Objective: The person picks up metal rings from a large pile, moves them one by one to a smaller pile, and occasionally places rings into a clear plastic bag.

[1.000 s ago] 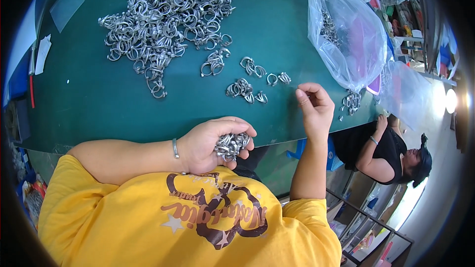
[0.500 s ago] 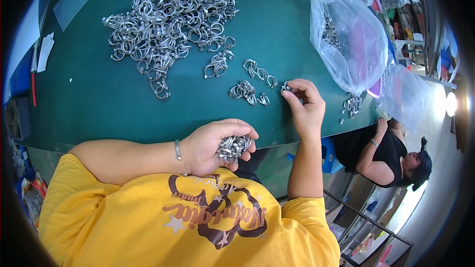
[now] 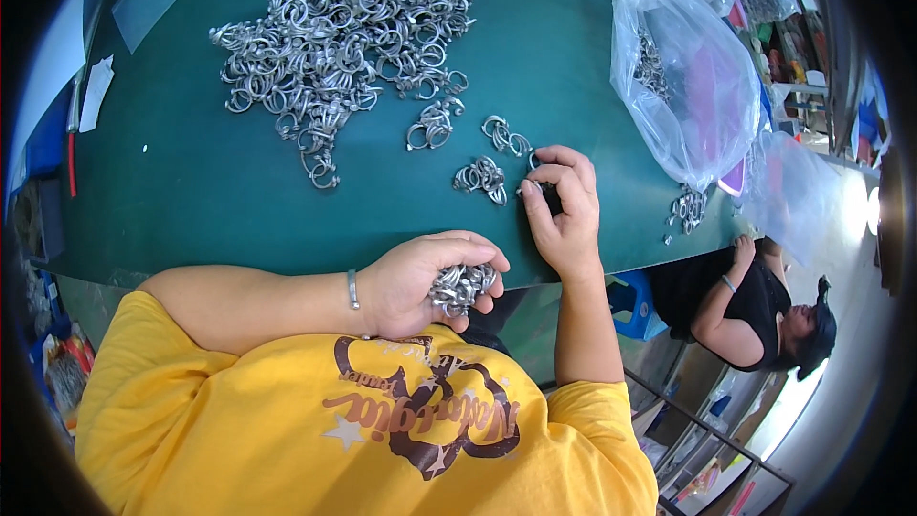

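My left hand (image 3: 420, 282) is cupped near the table's front edge, its fingers curled round a heap of silver metal rings (image 3: 460, 289). Over the table, my right hand (image 3: 565, 215) has its thumb and fingers drawn together at a ring (image 3: 524, 191), which they partly hide. Another ring shows by its index fingertip. Just left of those fingertips lies a small cluster of rings (image 3: 480, 178), with a short row of rings (image 3: 505, 136) behind it. A large pile of the same open-ended rings (image 3: 334, 29) covers the far part of the green table (image 3: 210, 220).
Clear plastic bags (image 3: 683, 86) with metal pieces stand at the right, beside a few loose rings (image 3: 687, 209). A person in black (image 3: 740, 306) sits past the table's right end, near a blue stool (image 3: 635, 306). Paper (image 3: 96, 94) lies at the left.
My right hand has moved left and slightly nearer, from the right of the small clusters to their edge, where it now covers some rings. The left hand keeps its handful.
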